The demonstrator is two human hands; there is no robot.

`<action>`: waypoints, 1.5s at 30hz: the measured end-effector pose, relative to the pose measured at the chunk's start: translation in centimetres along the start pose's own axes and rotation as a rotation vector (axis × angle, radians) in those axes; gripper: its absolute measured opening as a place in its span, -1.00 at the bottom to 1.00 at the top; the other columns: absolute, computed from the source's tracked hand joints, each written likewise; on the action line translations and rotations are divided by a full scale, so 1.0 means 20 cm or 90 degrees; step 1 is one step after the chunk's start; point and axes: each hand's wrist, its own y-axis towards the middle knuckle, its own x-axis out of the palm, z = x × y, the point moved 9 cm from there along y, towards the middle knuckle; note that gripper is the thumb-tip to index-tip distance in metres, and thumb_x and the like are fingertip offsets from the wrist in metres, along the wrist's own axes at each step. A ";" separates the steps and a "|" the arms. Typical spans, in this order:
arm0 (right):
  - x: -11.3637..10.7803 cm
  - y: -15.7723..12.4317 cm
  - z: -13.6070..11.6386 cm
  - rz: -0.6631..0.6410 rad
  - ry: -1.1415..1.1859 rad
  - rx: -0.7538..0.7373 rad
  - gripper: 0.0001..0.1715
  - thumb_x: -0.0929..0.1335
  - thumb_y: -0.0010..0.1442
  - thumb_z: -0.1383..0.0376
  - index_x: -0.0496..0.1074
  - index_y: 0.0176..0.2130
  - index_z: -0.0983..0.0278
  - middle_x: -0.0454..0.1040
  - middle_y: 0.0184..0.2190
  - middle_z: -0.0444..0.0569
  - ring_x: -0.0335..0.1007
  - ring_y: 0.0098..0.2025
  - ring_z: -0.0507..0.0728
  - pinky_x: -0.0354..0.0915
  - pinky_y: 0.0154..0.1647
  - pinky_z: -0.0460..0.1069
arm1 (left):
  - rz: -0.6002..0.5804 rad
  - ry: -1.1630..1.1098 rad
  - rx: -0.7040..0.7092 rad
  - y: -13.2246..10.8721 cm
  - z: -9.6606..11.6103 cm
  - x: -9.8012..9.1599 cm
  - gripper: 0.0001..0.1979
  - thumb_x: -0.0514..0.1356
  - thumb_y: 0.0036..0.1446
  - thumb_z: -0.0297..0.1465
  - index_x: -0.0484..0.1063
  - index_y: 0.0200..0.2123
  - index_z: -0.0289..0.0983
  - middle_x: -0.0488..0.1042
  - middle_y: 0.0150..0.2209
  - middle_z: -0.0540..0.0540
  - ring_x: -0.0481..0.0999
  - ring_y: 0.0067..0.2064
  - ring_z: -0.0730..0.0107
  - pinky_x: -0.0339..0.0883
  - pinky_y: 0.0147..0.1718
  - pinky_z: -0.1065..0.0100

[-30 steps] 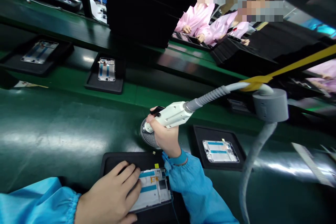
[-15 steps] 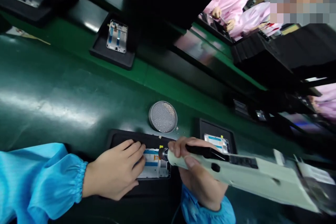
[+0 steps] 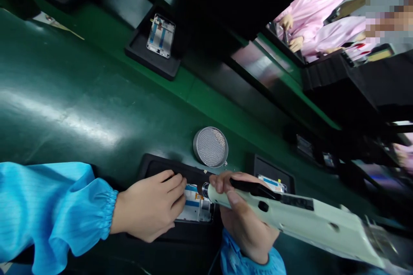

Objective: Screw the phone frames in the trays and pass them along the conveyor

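Observation:
My right hand (image 3: pixel 247 221) is wrapped round a pale green electric screwdriver (image 3: pixel 309 221), which lies nearly level with its tip to the left. The tip is over the right part of a silver phone frame (image 3: pixel 192 214) with blue strips and an orange flex piece; whether it touches a screw I cannot tell. My left hand (image 3: pixel 150 206) lies over the left end of the frame, fingers stretched out and hiding that end. Under the frame is a black tray (image 3: pixel 155 163). A round grey perforated screw dish (image 3: pixel 209 148) stands just beyond the tray.
To the right, another black tray (image 3: pixel 260 163) carries a phone frame (image 3: pixel 274 184). Across the green bench (image 3: pixel 106 90), a further tray (image 3: pixel 151 62) holds a phone frame (image 3: pixel 161 36). People in pink sleeves (image 3: pixel 325 4) work at the upper right.
The whole view has shifted, so bench, trays and dish appear further right. Both hands keep their places at the phone frame, the screwdriver still in the right one.

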 end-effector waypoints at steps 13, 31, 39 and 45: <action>0.01 -0.03 0.00 -0.027 -0.043 0.001 -0.73 0.37 0.13 0.42 0.47 -0.16 0.13 0.40 -0.39 -0.11 0.37 -0.32 0.10 0.38 -0.22 0.13 | 0.013 -0.005 -0.007 0.01 0.00 -0.02 -0.51 0.14 0.21 -0.16 0.44 0.01 -0.46 0.44 0.07 -0.40 0.41 0.08 -0.07 0.18 0.10 0.06; 0.01 0.00 -0.01 -0.014 -0.050 0.003 -0.78 0.41 0.10 0.40 0.49 -0.22 0.14 0.43 -0.45 -0.11 0.40 -0.37 0.11 0.41 -0.24 0.16 | 0.022 -0.014 -0.017 0.01 -0.01 -0.01 -0.48 0.14 0.23 -0.08 0.45 -0.02 -0.45 0.46 0.05 -0.39 0.42 0.07 -0.04 0.20 0.09 0.07; -0.34 0.25 -0.27 0.273 0.014 -0.175 -0.80 0.45 -0.04 0.41 0.45 -0.32 0.28 0.38 -0.57 -0.16 0.36 -0.47 0.06 0.38 -0.29 0.08 | 0.061 0.130 0.006 0.03 0.11 -0.12 -0.62 0.18 0.22 -0.39 0.38 0.06 -0.47 0.49 -0.02 -0.37 0.47 -0.01 -0.05 0.27 0.04 0.00; -0.52 0.28 -0.32 0.344 0.034 -0.236 -0.86 0.44 -0.08 0.42 0.44 -0.42 0.26 0.36 -0.56 -0.18 0.34 -0.54 0.06 0.30 -0.48 0.02 | 0.040 0.136 0.115 0.02 0.32 -0.22 -0.65 0.01 0.25 -0.52 0.42 0.05 -0.46 0.53 -0.14 -0.26 0.49 -0.26 0.16 0.37 -0.21 0.09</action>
